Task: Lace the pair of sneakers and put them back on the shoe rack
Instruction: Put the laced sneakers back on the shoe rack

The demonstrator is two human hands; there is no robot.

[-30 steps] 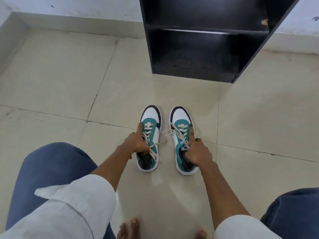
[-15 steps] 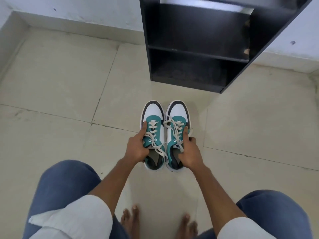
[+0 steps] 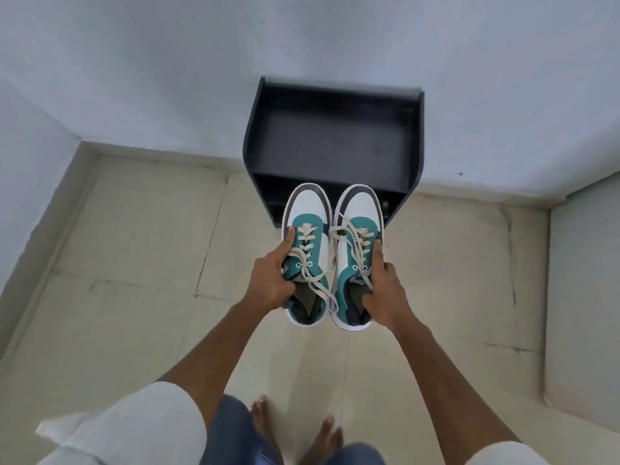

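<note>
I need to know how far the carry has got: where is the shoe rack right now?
In the head view the black shoe rack stands against the wall, centre-top, directly beyond the toes of the sneakers, which the left hand and right hand hold up.

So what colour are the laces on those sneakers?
Off-white, cream laces against the teal panels of the sneakers, clearest in the head view.

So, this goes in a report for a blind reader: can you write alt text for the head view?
A standing person holds a pair of teal-and-white sneakers side by side, the left hand on the left sneaker and the right hand on the right sneaker. A black shoe rack stands against the wall ahead on a tiled floor.
</note>
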